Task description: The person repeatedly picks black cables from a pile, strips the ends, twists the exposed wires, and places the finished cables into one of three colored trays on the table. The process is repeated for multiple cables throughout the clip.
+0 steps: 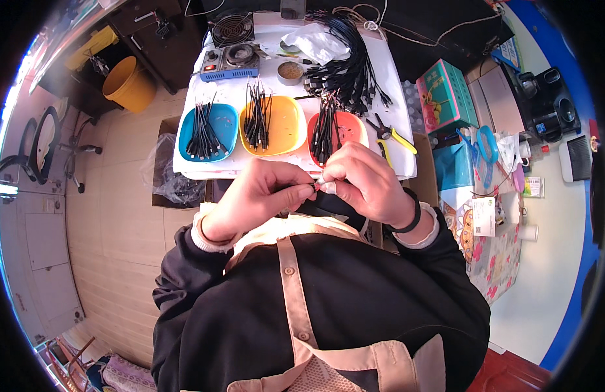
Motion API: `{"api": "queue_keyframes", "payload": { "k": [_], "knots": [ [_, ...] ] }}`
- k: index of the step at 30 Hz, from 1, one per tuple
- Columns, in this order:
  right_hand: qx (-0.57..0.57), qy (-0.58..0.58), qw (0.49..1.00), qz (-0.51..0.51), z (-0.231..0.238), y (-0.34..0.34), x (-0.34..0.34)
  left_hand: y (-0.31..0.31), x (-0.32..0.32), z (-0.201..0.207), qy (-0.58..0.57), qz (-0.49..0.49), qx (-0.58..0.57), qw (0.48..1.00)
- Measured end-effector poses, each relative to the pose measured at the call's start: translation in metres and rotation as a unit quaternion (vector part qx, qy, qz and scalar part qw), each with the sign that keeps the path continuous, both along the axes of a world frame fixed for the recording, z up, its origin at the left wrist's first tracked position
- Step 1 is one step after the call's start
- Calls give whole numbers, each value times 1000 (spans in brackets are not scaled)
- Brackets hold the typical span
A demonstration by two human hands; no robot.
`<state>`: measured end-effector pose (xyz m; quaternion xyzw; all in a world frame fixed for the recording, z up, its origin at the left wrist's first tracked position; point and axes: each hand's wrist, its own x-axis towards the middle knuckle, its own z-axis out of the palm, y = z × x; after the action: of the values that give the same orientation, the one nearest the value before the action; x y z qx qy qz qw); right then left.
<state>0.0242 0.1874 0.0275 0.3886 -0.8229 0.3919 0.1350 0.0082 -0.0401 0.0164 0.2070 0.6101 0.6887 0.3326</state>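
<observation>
My left hand [260, 191] and right hand [364, 181] meet at the fingertips, both curled tight w/ thumb and forefinger pinching a short black cable [307, 188]; its small pale end sits in my right fingers. Can't tell more, too small.

Just beyond my knuckles, on the white tabletop [397, 108], 3 smooth plastic dishes in a row: blue dish [225, 125] past my left hand, yellow dish [288, 123] in the middle, red dish [350, 127] right above my right hand, each w/ a bundle of thin black cables. Further out, a big loose heap of cables [351, 62], a round tin [290, 70] and a blue boxy unit [229, 65].

Yellow-handled pliers [394, 136] lie just beyond my right hand. Further right, off the tabletop, a teal carton [446, 91] w/ a cartoon print and a white label card [483, 215]. Far left on the floor, a yellow bucket [128, 83].
</observation>
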Motion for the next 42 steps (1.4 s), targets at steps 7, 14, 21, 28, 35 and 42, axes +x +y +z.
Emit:
{"api": "queue_keyframes", "payload": {
  "k": [7, 14, 21, 28, 35, 42],
  "knots": [
    [-374, -688, 621, 22, -28, -5, 14, 11, 10, -2, 708, 109, -195, 670],
    [-55, -35, 995, -78, -17, -3, 5, 7, 7, -8, 401, 137, -128, 897],
    [8, 4, 998, -55, -23, -3, -3, 9, 3, -16, 406, 129, -119, 897],
    [-296, -585, 753, 49, -30, -1, 6, 11, 9, -18, 583, 108, -174, 786],
    [-30, 32, 998, -44, -18, -3, 11, 12, 18, -18, 158, 141, -41, 977],
    [-111, -262, 955, -83, -31, -18, 9, 12, 13, -24, 556, 195, -152, 793]
  ]
}}
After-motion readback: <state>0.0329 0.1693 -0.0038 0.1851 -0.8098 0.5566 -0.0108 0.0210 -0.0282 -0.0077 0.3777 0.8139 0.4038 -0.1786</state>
